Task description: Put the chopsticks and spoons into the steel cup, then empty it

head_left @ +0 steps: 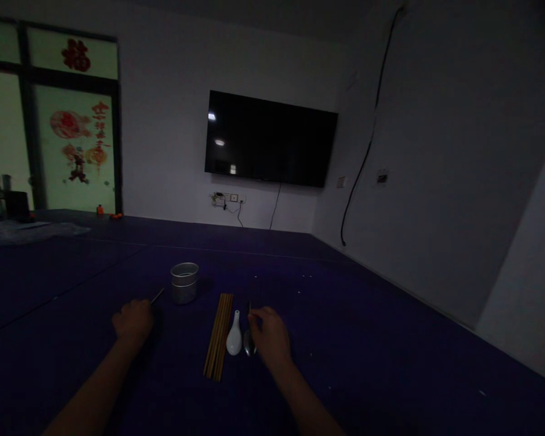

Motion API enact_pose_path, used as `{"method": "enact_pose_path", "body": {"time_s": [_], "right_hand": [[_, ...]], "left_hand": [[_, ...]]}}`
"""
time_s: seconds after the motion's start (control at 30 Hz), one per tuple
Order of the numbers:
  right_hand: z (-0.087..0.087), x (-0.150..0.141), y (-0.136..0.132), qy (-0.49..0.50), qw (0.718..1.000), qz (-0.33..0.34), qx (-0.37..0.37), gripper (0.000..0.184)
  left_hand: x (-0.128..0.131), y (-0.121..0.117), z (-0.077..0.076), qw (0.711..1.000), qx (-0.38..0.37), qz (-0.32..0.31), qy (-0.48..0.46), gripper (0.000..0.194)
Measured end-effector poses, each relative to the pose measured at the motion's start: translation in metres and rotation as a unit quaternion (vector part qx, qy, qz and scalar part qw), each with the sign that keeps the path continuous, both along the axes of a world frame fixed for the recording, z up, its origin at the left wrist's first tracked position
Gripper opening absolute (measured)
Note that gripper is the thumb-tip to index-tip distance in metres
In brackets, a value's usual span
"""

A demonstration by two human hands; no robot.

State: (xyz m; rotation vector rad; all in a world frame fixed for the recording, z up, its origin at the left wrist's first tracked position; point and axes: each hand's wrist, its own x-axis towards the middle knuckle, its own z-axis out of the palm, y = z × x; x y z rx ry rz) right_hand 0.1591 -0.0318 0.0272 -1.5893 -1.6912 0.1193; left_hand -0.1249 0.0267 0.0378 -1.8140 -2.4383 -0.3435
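My left hand is closed around a thin metal stick or handle, whose tip juts out toward a grey metal cup. What the rest of that piece looks like is hidden in the fist. On the purple surface, my right hand pinches the handle of a metal spoon, its bowl toward me. Just left of it lies a white ceramic spoon, also bowl toward me. Several wooden chopsticks lie side by side in a bundle left of the white spoon.
The broad purple tabletop runs back to the wall, with small white specks on it. Clear plastic sheeting and small orange items lie far left. A television hangs on the wall, and a black cable dangles at right.
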Motion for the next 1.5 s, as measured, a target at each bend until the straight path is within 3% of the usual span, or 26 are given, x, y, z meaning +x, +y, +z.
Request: {"method": "enact_pose_path", "body": {"time_s": [0.17,0.23,0.3,0.37,0.43,0.5,0.6,0.73,0.93,1.07,1.27,1.43,1.5], "right_hand": [[0.0,0.001,0.0,0.008,1.0,-0.001,0.012,0.026],[0.001,0.0,0.0,0.013,1.0,0.0,0.019,0.026],[0.001,-0.001,-0.001,0.018,0.999,0.004,0.029,0.027],[0.002,-0.003,-0.002,0.024,0.999,0.012,0.043,0.028],[0.004,-0.005,-0.005,0.027,0.998,0.025,0.055,0.031],[0.006,-0.007,-0.009,0.036,0.995,0.062,0.067,0.037],[0.007,-0.01,-0.013,0.071,0.982,0.143,0.096,0.042],[0.006,-0.012,-0.014,0.143,0.965,0.184,0.124,0.044],[0.006,-0.005,-0.005,0.325,0.929,0.11,0.136,0.054],[0.009,0.003,0.003,0.429,0.892,0.09,0.116,0.057],[0.0,-0.001,0.009,0.421,0.896,0.129,0.054,0.06],[-0.011,-0.011,0.012,0.393,0.894,0.214,0.019,0.055],[-0.014,-0.009,0.015,0.389,0.897,0.21,0.016,0.055]], "left_hand": [[-0.007,0.006,-0.003,0.989,0.11,0.037,-0.093,0.033],[-0.006,0.008,0.0,0.959,0.251,0.048,-0.119,0.036],[0.001,0.007,0.003,0.899,0.416,0.026,-0.133,0.038],[0.019,0.001,0.004,0.848,0.511,-0.04,-0.134,0.036],[0.043,-0.008,0.001,0.819,0.54,-0.143,-0.13,0.033],[0.071,-0.017,-0.009,0.799,0.521,-0.286,-0.088,0.033],[0.106,-0.028,-0.028,0.735,0.493,-0.466,0.005,0.034],[0.128,-0.032,-0.04,0.704,0.49,-0.514,0.002,0.039],[0.125,-0.038,-0.034,0.732,0.432,-0.526,-0.019,0.038],[0.123,-0.035,-0.035,0.724,0.426,-0.542,-0.029,0.035],[0.124,-0.03,-0.042,0.72,0.43,-0.541,-0.057,0.032],[0.123,-0.03,-0.045,0.754,0.374,-0.528,-0.112,0.034],[0.122,-0.028,-0.045,0.774,0.337,-0.52,-0.126,0.041]]}}
